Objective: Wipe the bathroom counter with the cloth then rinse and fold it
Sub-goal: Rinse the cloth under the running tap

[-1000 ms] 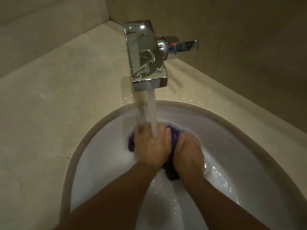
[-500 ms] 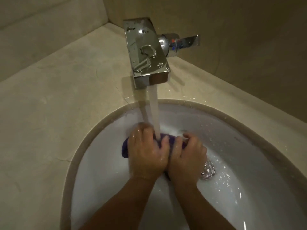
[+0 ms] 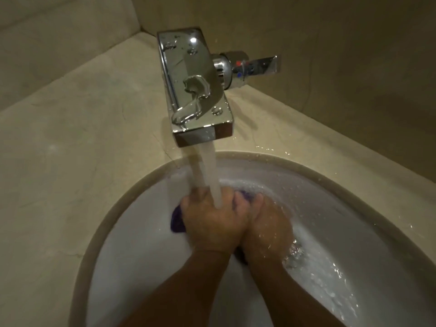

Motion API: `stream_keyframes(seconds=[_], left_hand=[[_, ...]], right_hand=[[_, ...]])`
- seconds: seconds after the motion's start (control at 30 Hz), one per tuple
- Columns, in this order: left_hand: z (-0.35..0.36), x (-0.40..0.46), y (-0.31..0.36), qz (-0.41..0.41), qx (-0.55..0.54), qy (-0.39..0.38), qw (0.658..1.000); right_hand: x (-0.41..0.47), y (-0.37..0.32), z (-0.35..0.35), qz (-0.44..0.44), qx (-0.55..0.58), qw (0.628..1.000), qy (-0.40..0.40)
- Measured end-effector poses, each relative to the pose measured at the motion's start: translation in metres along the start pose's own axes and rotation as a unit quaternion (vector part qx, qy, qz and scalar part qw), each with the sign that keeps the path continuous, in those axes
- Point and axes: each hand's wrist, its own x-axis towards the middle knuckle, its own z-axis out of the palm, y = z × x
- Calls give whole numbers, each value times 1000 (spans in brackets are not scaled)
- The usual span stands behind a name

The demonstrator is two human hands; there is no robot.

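While my fingers curl tight around the purple cloth, both hands squeezing | left hand now sits under the stream, right hand pressed beside it | cloth bunched low in the sink below the running faucet | rinse underway, wringing and fold still ahead

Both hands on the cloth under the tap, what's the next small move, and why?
Probably squeeze the purple cloth where it is: left hand and right hand grip it inside the sink, the water stream landing on the left hand.
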Motion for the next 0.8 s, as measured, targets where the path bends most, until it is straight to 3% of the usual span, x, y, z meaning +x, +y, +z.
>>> stream_keyframes(seconds=[0.13, 0.27, 0.33, 0.4, 0.47, 0.53, 0.6, 0.63, 0.73, 0.8], left_hand=[[-8, 2, 6, -4, 35, -37, 999], [-19, 2, 8, -45, -114, -55, 991], [-25, 4, 4, -126, -217, -110, 962], [-39, 11, 3, -209, -337, -140, 907], [-58, 21, 3, -220, -417, -96, 877], [-70, 23, 3, -216, -458, -38, 862], [-71, 15, 0, -191, -449, -29, 872], [-66, 6, -3, -164, -415, -31, 894], [-45, -17, -21, -43, -242, 5, 969], [-35, -24, -31, 53, -148, 24, 987]], right_hand=[[3, 4, 6, -7, -21, 1000, -13], [6, 9, -16, -7, 43, 996, -77], [4, 2, -33, 15, 76, 991, -108], [-2, -11, -44, 12, 150, 986, -70], [-9, -25, -54, 16, 300, 954, -18], [-13, -36, -64, 56, 452, 890, -20], [-15, -43, -67, 94, 514, 852, -37], [-17, -45, -62, 95, 502, 859, -32], [-27, -37, -33, 24, 351, 936, 26], [-34, -29, -16, -54, 245, 967, 41]])
